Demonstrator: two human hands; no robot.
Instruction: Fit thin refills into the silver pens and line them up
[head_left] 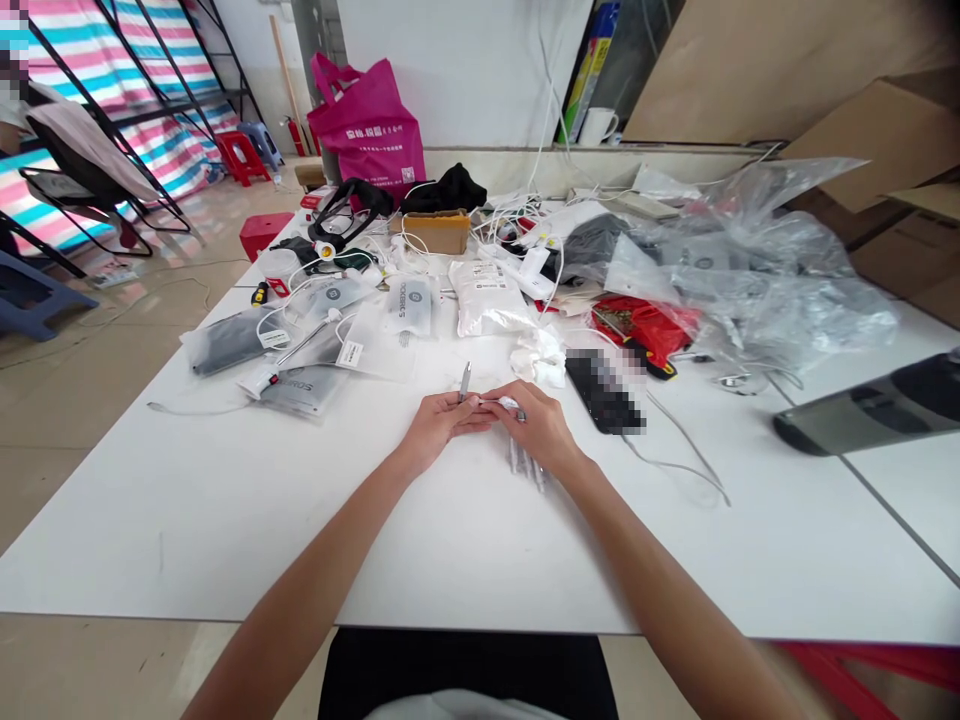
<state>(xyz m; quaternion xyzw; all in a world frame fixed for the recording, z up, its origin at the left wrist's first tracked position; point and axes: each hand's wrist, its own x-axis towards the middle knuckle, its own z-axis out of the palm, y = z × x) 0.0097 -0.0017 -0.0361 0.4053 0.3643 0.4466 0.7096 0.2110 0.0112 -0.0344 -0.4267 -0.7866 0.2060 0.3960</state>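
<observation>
Your left hand point(439, 425) grips a pen point(466, 379); right hand point(536, 420) pinches a white piece point(509, 403). Pen looks light, stiff, slick; best held mid-barrel.

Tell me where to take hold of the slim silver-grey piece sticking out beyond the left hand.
Probably pinch the slim silver-grey piece across its exposed end, coming from the far side: it points away from the left hand, which hides its near end.

The head-worn camera looks forward and down from above the near edge of a broad flat white tabletop point(450, 560), bare left hand point(439, 428) and bare right hand point(538, 420) mid-frame, white wall panel point(465, 70) beyond
</observation>
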